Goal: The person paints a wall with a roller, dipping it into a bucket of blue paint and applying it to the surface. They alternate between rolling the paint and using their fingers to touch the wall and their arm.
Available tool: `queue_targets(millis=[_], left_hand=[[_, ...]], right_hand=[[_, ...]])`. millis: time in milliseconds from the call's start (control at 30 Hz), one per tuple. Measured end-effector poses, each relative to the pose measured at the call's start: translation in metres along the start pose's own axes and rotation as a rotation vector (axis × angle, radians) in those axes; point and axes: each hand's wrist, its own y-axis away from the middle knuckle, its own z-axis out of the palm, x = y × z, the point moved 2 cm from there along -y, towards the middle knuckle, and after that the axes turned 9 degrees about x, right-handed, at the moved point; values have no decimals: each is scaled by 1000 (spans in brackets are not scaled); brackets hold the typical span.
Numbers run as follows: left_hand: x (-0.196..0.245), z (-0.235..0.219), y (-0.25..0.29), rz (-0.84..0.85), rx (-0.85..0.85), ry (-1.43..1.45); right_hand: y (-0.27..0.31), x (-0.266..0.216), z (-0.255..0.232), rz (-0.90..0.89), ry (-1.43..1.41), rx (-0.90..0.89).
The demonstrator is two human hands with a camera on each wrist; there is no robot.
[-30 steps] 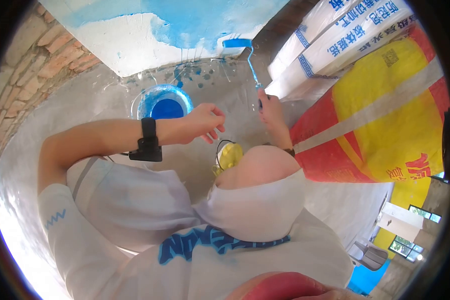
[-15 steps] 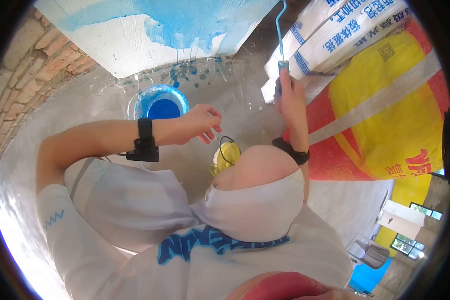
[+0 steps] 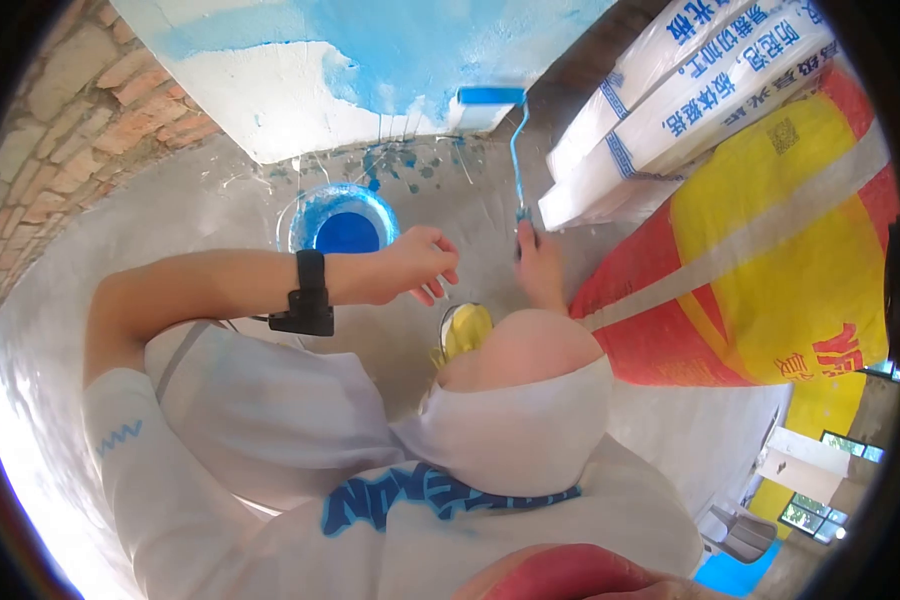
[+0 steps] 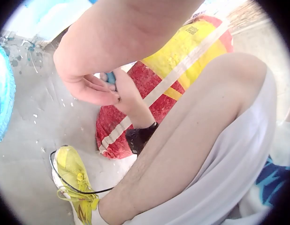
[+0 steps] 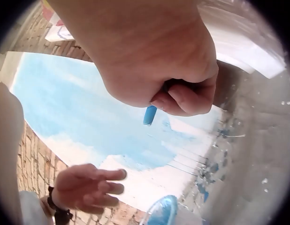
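My right hand (image 3: 540, 268) grips the handle of a paint roller (image 3: 519, 160), fingers curled round it. Blue paint coats the roller's sleeve (image 3: 491, 96), which lies against the lower right edge of a white wall panel (image 3: 270, 95) partly covered in light blue. In the right wrist view the handle's blue end (image 5: 148, 115) sticks out below the fist. My left hand (image 3: 418, 265) holds nothing; its fingers hang loosely bent in the air over my knees, beside a paint bucket (image 3: 388, 212) with blue paint (image 3: 348, 233) inside.
Blue drips spot the floor (image 3: 440, 215) under the panel. Plastic-wrapped white packs (image 3: 660, 130) and a big red and yellow sack (image 3: 760, 235) stand to the right. A brick wall (image 3: 100, 95) is at left. My yellow shoe (image 3: 467, 328) is below the hands.
From low on the panel the roller rose past the top of the head view, then came back down to the panel's lower edge. The left hand stays loosely bent in midair.
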Motion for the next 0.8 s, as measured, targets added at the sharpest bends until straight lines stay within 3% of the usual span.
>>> queue_targets(millis=[167, 233, 267, 333, 467, 567, 667, 800], left_hand=[[0, 3, -2, -13, -14, 3], [0, 2, -1, -11, -20, 0], [-1, 1, -2, -10, -15, 2], [-2, 1, -2, 11, -26, 0], [-1, -1, -3, 0, -27, 5], [-2, 0, -3, 3, -24, 7], [-2, -2, -4, 4, -36, 4], [0, 0, -7, 1, -33, 10]], right_hand=[[-1, 39, 26, -83, 134, -67], [-12, 59, 41, 194, 35, -95], [-18, 62, 45, 191, 34, -99], [-24, 56, 51, 108, 130, -14], [-30, 25, 44, 150, 148, -65], [-22, 11, 34, 77, 180, -65], [-19, 1, 34, 12, 68, -9], [-10, -46, 29, -177, -14, 65]])
